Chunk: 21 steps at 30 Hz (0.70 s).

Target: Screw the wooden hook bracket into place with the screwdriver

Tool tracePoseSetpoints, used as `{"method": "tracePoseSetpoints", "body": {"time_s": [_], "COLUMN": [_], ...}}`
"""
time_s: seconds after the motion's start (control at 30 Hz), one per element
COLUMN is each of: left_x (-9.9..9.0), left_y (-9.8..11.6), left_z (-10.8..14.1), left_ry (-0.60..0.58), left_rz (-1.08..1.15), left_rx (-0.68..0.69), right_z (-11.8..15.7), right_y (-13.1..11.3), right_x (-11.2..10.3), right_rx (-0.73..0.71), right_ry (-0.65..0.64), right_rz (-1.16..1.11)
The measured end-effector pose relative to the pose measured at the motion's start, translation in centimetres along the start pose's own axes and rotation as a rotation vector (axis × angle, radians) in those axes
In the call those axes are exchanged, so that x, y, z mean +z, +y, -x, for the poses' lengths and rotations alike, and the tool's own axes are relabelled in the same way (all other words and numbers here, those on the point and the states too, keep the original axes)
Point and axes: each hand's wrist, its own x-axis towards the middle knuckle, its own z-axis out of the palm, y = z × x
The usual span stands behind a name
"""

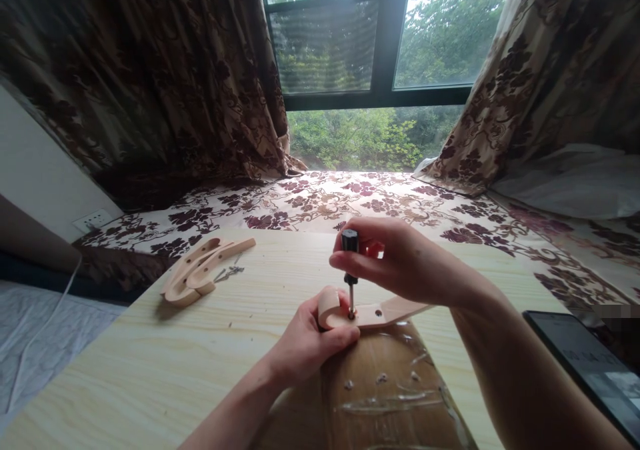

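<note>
My left hand (313, 337) grips the curled end of a pale curved wooden piece (367, 315) and presses it on a brown tape-wrapped block (383, 397). Above it, my right hand (385, 257) is closed around the black handle of a screwdriver (351, 250). The screwdriver stands upright, its metal shaft running down into a hole near the curl. A second dark hole shows to the right of the shaft. The far end of the piece passes behind my right wrist.
More curved wooden pieces (200, 273) lie at the left of the pale wooden table (150, 370), with several screws (230, 273) beside them. A phone (575, 363) lies at the right. Behind are a floral cloth (360, 200), curtains and a window.
</note>
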Motion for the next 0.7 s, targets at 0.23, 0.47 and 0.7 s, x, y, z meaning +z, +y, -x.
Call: {"method": "tracePoseSetpoints", "body": {"time_s": [0.23, 0.47, 0.7], "left_x": [0.13, 0.01, 0.12], "left_y": [0.23, 0.00, -0.23], "left_z": [-0.06, -0.15, -0.09], "left_ry": [-0.002, -0.003, -0.005], "left_rz": [0.015, 0.022, 0.058], "left_rx": [-0.006, -0.004, 0.001], "right_z": [0.17, 0.27, 0.36], "right_y": [0.16, 0.45, 0.12], "right_x": [-0.18, -0.05, -0.18], "right_rx": [-0.059, -0.031, -0.031], "right_ry": [-0.123, -0.075, -0.090], "right_rz": [-0.091, -0.016, -0.034]}}
